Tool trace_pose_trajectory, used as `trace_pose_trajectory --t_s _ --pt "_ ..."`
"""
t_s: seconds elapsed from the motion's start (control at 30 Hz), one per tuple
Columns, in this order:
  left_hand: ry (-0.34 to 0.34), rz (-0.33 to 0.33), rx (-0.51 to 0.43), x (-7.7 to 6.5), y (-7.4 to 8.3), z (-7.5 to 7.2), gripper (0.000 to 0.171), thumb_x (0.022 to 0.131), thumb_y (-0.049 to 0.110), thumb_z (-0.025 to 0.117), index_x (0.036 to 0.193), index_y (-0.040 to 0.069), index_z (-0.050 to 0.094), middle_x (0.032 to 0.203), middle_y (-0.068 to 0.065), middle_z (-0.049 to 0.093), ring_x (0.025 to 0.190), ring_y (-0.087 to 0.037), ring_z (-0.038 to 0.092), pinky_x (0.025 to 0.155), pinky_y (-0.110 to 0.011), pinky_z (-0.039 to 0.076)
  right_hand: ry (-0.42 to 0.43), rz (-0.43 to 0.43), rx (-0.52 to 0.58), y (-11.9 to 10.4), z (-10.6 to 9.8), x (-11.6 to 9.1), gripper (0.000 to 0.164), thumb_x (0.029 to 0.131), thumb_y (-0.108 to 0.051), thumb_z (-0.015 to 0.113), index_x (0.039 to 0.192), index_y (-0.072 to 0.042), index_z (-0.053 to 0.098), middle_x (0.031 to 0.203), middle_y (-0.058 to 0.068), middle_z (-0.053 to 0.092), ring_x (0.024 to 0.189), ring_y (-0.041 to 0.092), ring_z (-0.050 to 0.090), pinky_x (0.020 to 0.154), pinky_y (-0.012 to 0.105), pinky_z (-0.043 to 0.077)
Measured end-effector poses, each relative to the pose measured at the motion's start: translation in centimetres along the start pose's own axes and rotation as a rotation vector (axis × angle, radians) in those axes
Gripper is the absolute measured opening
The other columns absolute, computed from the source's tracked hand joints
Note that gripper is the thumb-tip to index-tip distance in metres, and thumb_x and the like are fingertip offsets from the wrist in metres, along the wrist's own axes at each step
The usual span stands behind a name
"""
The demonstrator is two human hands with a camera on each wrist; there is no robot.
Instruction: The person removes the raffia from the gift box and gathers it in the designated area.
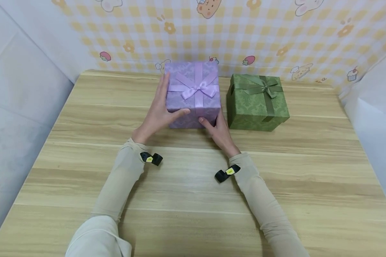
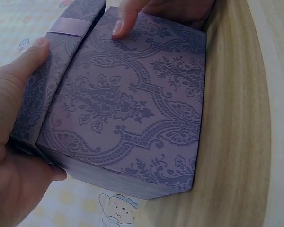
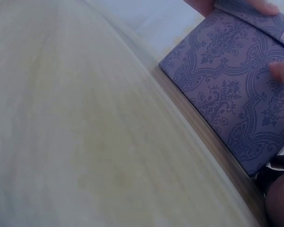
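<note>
Desk: left grip clasps lid, right grip the base beneath; apparently lid work, next needing level motion.

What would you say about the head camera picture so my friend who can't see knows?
A person's two hands, the left hand and the right hand, hold a purple patterned gift box with a lilac ribbon bow. To its right, a green patterned gift box with a green bow sits on a wooden table, before a yellow-checked cartoon backdrop.
</note>
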State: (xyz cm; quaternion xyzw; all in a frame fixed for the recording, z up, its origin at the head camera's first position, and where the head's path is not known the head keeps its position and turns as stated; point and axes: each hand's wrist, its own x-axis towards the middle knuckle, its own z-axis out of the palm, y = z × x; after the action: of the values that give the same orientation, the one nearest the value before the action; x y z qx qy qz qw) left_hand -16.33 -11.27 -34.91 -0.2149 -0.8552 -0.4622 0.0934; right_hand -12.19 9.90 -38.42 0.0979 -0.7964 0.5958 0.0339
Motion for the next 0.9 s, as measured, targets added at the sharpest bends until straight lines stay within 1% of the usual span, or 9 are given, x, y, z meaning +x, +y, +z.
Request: trace_pose_trajectory --t_s 0.07,0.13,0.2,0.27,0.37,0.5,0.7,0.8,0.9 --pt "0.004 0.004 0.0 0.0 0.0 -0.1 0.114 0.071 0.034 0.081 0.151 0.019 0.001 0.156 -0.002 -0.002 0.139 -0.009 -0.005 0.109 -0.031 0.005 -0.004 -0.006 -0.002 0.0 0.0 0.0 0.065 0.088 -0.017 0.062 0.142 -0.004 0.029 0.137 0.017 0.041 0.127 0.021 0.038 0.104 0.032 0.028" --pt "0.01 0.009 -0.003 0.0 0.0 -0.3 0.114 0.071 0.034 0.081 0.151 0.019 0.002 0.155 -0.001 -0.002 0.138 -0.007 -0.005 0.109 -0.031 0.005 -0.008 -0.012 -0.002 -0.1 0.1 0.0 0.061 0.088 -0.017 0.062 0.139 -0.003 0.032 0.135 0.017 0.043 0.125 0.021 0.04 0.103 0.032 0.03" --pt "0.021 0.02 -0.005 0.1 -0.1 -0.6 0.114 0.071 0.033 0.082 0.151 0.016 0.003 0.155 -0.002 0.001 0.139 -0.008 -0.003 0.11 -0.03 0.005 -0.008 -0.019 -0.011 -0.1 0.1 0.1 0.065 0.088 -0.017 0.062 0.143 -0.006 0.029 0.139 0.016 0.04 0.127 0.019 0.037 0.104 0.031 0.028" --pt "0.037 0.023 -0.012 0.2 -0.2 -1.0 0.114 0.071 0.033 0.082 0.151 0.015 0.003 0.155 -0.002 0.003 0.138 -0.006 -0.001 0.109 -0.028 0.005 -0.006 -0.03 -0.022 -0.1 0.1 0.1 0.071 0.089 -0.017 0.061 0.147 -0.009 0.022 0.144 0.015 0.035 0.13 0.016 0.033 0.105 0.031 0.025" --pt "0.068 0.004 -0.022 0.3 -0.2 -1.7 0.114 0.071 0.033 0.082 0.151 0.015 0.004 0.155 0.001 0.004 0.137 -0.004 0.002 0.109 -0.025 0.006 -0.004 -0.052 -0.037 0.0 0.0 0.2 0.078 0.09 -0.017 0.061 0.151 -0.013 0.012 0.15 0.011 0.027 0.134 0.013 0.026 0.107 0.031 0.021" --pt "0.1 -0.028 -0.03 0.3 -0.3 -2.8 0.113 0.071 0.033 0.082 0.151 0.017 0.005 0.154 0.005 0.004 0.136 -0.001 0.004 0.108 -0.022 0.006 -0.01 -0.069 -0.036 0.2 0.0 0.3 0.078 0.09 -0.018 0.06 0.151 -0.015 0.011 0.151 0.009 0.024 0.134 0.012 0.025 0.107 0.031 0.02" --pt "0.133 -0.038 -0.025 0.2 -0.4 -4.1 0.112 0.071 0.029 0.083 0.151 0.015 0.006 0.155 0.002 0.007 0.136 -0.001 0.006 0.108 -0.021 0.008 -0.015 -0.071 -0.014 0.4 0.0 0.4 0.078 0.091 -0.018 0.06 0.151 -0.014 0.011 0.152 0.008 0.021 0.136 0.014 0.023 0.107 0.03 0.02" --pt "0.144 -0.043 -0.036 0.1 0.3 -4.7 0.11 0.072 0.022 0.082 0.15 0.011 0.006 0.155 -0.002 0.008 0.136 -0.001 0.007 0.108 -0.021 0.008 -0.017 -0.059 -0.015 0.4 0.0 0.4 0.079 0.091 -0.019 0.06 0.151 -0.015 0.01 0.153 0.007 0.02 0.135 0.011 0.022 0.107 0.03 0.02" --pt "0.156 -0.046 -0.055 -0.2 1.7 -5.3 0.106 0.074 0.014 0.08 0.149 0.004 0.007 0.154 -0.01 0.011 0.136 -0.003 0.01 0.108 -0.021 0.008 -0.019 -0.047 -0.019 0.4 -0.1 0.4 0.079 0.091 -0.02 0.06 0.151 -0.013 0.009 0.153 0.006 0.018 0.135 0.008 0.02 0.108 0.03 0.019"
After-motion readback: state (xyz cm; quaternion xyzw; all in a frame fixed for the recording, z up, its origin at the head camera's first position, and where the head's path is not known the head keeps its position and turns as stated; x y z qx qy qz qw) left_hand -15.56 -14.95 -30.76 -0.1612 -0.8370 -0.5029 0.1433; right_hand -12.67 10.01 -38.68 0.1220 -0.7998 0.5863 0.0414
